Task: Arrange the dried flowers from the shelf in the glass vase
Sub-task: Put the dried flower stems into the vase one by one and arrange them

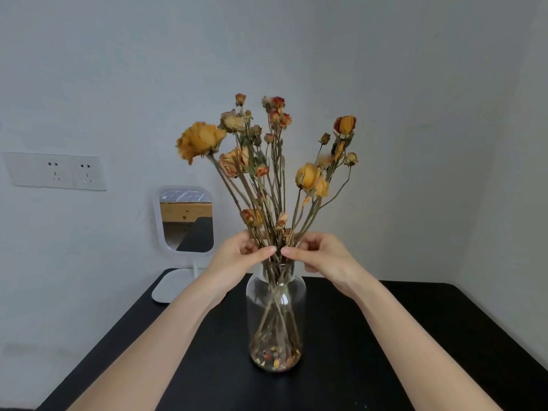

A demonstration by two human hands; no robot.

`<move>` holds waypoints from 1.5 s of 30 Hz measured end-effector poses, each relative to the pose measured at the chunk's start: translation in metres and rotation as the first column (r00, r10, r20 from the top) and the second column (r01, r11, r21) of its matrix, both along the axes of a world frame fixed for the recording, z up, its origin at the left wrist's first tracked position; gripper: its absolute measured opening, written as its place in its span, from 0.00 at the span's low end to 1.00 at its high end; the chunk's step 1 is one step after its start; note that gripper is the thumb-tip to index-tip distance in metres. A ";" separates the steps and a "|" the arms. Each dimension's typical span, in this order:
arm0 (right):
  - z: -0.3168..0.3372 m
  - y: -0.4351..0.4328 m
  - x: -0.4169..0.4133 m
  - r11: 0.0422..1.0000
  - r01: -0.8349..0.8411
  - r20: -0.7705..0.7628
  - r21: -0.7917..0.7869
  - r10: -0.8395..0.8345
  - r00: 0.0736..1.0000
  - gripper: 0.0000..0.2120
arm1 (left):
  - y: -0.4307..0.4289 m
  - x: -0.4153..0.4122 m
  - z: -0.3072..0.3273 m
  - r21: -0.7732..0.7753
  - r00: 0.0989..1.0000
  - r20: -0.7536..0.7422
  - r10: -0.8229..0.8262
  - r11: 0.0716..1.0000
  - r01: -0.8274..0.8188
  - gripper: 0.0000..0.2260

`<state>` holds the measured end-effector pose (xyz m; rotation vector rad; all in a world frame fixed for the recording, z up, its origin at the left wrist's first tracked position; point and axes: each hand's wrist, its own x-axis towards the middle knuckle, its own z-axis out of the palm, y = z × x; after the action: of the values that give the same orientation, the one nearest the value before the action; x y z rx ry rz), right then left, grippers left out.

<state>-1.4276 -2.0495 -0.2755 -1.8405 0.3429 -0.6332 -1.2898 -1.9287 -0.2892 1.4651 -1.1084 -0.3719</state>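
We record one glass vase (275,315), clear and upright, standing on one black table (415,336) near the middle of its width. In the vase we see one bunch of dried flowers (261,161); the stems are too many and too crossed for us to count. They fan out above the neck, with yellow and orange heads of mixed size. We count four large yellow heads: one at far left of the bunch, one pale one just right of it, one at mid right, one at upper right. Smaller red and orange buds crowd the top centre; we cannot give their number. Loose petals and crumbs lie in the bottom of the vase.

We note two hands, both bare, just above the vase mouth. The left hand (240,253) comes from the left, fingers curled around the stems, thumb tip against them. The right hand (320,253) comes from the right, thumb and forefinger pinched on the stems, the other fingers loosely bent. The two thumb tips nearly meet in front of the stems.

Behind, at left: one white stand mirror (186,221), its base on the far left corner of the table. On the wall further left: two white sockets (56,171), side by side.
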 end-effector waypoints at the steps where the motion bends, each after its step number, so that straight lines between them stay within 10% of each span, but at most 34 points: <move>1: 0.000 -0.001 0.001 1.000 0.008 0.041 0.004 -0.009 0.999 0.05 | -0.001 0.000 0.001 -0.019 1.000 -0.009 0.002 1.000 -0.002 0.09; 11: -0.022 -0.009 -0.012 0.998 -0.048 -0.145 -0.035 0.042 0.989 0.22 | 0.007 -0.012 -0.035 0.113 0.988 0.024 0.154 0.981 -0.155 0.28; 17: -0.031 0.003 -0.004 0.993 -0.074 -0.124 -0.088 0.063 0.990 0.12 | -0.004 -0.025 -0.047 0.109 0.920 0.297 0.255 0.948 -0.298 0.28; 31: -0.032 0.008 -0.019 0.980 0.099 -0.091 -0.173 -0.116 0.989 0.14 | 0.007 -0.006 -0.030 0.196 0.990 -0.093 -0.105 0.973 0.121 0.27; 38: -0.029 0.014 -0.014 0.993 0.014 -0.091 -0.116 -0.024 0.996 0.23 | -0.004 -0.025 -0.043 0.176 0.985 0.146 0.091 0.977 -0.117 0.38; 45: -0.031 0.015 -0.010 0.985 0.113 -0.049 -0.132 -0.121 0.991 0.21 | -0.003 -0.023 -0.039 0.083 1.000 -0.024 0.015 0.996 -0.013 0.31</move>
<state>-1.4373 -2.0345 -0.3067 -1.9759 0.4598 -0.6980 -1.3130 -1.9317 -0.3281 1.5368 -1.0741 -0.4295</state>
